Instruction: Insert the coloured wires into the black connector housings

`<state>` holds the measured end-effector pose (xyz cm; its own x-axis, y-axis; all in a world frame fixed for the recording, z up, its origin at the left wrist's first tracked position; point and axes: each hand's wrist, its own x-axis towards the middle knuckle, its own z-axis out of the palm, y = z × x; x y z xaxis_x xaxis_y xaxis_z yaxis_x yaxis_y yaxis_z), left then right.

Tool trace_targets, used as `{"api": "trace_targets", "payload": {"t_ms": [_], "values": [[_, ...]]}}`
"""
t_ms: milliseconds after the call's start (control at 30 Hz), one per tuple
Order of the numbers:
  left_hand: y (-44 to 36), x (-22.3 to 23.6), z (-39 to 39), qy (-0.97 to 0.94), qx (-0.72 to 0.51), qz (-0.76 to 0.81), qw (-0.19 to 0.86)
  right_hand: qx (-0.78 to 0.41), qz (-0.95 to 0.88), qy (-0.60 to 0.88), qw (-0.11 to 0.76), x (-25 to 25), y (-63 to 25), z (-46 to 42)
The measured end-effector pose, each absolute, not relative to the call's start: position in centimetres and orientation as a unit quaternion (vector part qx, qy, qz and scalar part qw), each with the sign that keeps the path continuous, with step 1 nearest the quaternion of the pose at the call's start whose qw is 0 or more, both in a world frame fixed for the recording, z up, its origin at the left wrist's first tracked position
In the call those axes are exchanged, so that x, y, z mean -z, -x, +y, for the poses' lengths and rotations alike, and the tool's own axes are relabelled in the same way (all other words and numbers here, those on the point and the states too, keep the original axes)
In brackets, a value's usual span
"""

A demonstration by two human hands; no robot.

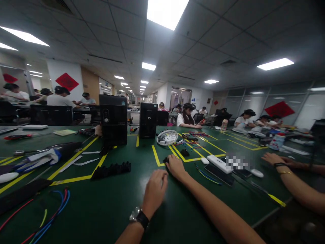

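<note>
My left hand (155,190), with a watch on its wrist, is over the green table. Its fingers are curled together, and whatever they may hold is hidden. Farther forward and to the right, my right hand (175,166) rests low over the table beside a yellow tape corner. Its fingers close over a small black piece (166,160), whose kind I cannot make out. A strip of black lumpy pieces (111,169) lies left of my hands. Beyond them is a white oval basket (167,137) with parts in it.
Two black computer cases (113,120) stand ahead. Loose wires (57,210) lie at lower left, near a red screwdriver (19,136). To the right are a dark phone (219,174), a white case (219,163) and another person's hand (275,158). Other people sit farther back.
</note>
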<state>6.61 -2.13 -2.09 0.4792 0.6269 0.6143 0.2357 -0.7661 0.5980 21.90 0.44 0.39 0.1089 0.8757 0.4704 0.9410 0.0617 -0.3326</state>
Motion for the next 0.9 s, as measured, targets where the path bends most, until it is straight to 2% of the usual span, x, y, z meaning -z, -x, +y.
{"api": "trace_targets", "payload": {"t_ms": [100, 167, 267, 367, 433, 633, 767, 900], "values": [[-5.8, 3.0, 0.9, -0.718, -0.503, 0.388, 0.282, 0.054, -0.652, 0.694, 0.299, 0.9, -21.2, 0.2], [-5.4, 3.4, 2.2, -0.612, -0.521, 0.449, 0.392, 0.041, -0.655, 0.676, 0.334, 0.9, -19.8, 0.1], [-5.1, 3.1, 2.4, -0.463, -0.496, 0.39, 0.623, 0.01, -0.698, 0.605, 0.382, -0.1, -17.2, -1.2], [-5.1, 2.4, 1.6, -0.369, -0.476, 0.308, 0.737, 0.03, -0.784, 0.529, 0.323, -1.5, -15.8, -3.4], [-5.0, 2.2, 1.4, -0.351, -0.492, 0.307, 0.735, 0.063, -0.802, 0.528, 0.272, -2.4, -16.5, -4.5], [-4.1, 2.5, 2.3, -0.385, -0.503, 0.316, 0.706, 0.087, -0.57, 0.791, 0.207, -3.6, -26.6, -6.1], [-4.1, 3.0, 2.1, -0.428, -0.476, 0.291, 0.711, 0.044, -0.447, 0.881, 0.151, -2.1, -33.5, -7.9], [-4.5, 3.3, 1.6, -0.474, -0.462, 0.282, 0.695, -0.002, -0.417, 0.901, 0.118, -0.3, -35.5, -8.5]]}}
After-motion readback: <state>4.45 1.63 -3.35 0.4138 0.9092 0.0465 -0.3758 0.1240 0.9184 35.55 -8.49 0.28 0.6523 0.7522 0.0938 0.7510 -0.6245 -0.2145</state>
